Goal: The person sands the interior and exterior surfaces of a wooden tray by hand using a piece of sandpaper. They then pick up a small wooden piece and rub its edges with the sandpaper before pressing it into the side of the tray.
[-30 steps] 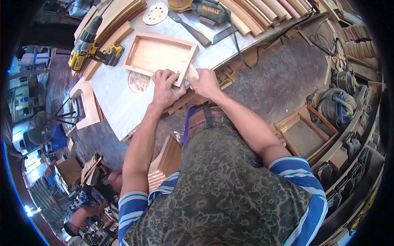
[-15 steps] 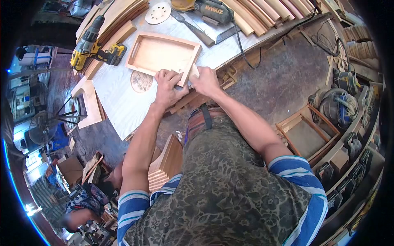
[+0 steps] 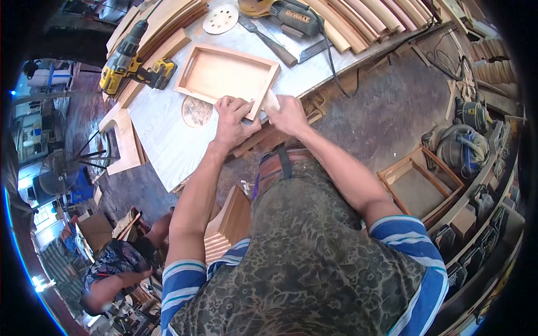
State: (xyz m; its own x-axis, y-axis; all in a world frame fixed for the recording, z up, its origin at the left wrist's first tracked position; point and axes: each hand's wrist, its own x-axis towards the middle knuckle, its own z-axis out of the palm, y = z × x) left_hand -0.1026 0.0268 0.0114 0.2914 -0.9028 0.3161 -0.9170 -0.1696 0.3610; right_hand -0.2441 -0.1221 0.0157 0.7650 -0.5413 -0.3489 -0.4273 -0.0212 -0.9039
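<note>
A shallow wooden tray with a handle slot in its left end lies on the pale worktop. Gripping its near right corner is my left hand, fingers curled over the long near side and thumb underneath. My right hand is closed on a pale sheet, apparently sandpaper, pressed along the outer face of the tray's right end. Most of that sheet is hidden by my fingers.
A yellow drill lies left of the tray. Behind it are a sanding disc, a brush, a square and a corded sander. Curved wood strips line the far side. Another person is at lower left.
My right hand has slid slightly outward along the tray's end with the sheet. The left hand keeps its hold on the corner. The person at lower left has shifted position.
</note>
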